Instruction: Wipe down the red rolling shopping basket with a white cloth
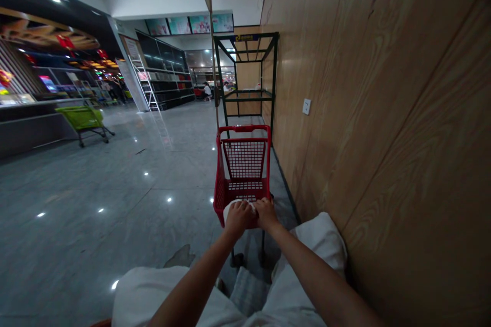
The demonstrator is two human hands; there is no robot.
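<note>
A red plastic shopping cart (219, 196) stands in front of me, its open basket facing up and its grid back panel at the far side. At its near edge my left hand (238, 218) is closed over a white cloth (227, 210), pressed against the basket. Close beside it, my right hand (266, 211) has its fingers curled at the cart's near right corner, by the cloth's edge. What lies under the right fingers is partly hidden. Both forearms reach forward between my knees in white trousers (320, 242).
A wood-panelled wall (345, 87) with a socket (306, 107) runs close along the right. Beyond the cart stand a thin upright pole (214, 56) and a dark green metal frame (274, 82). Farther left are a green cart (81, 117), a ladder (148, 87) and shelves (169, 75).
</note>
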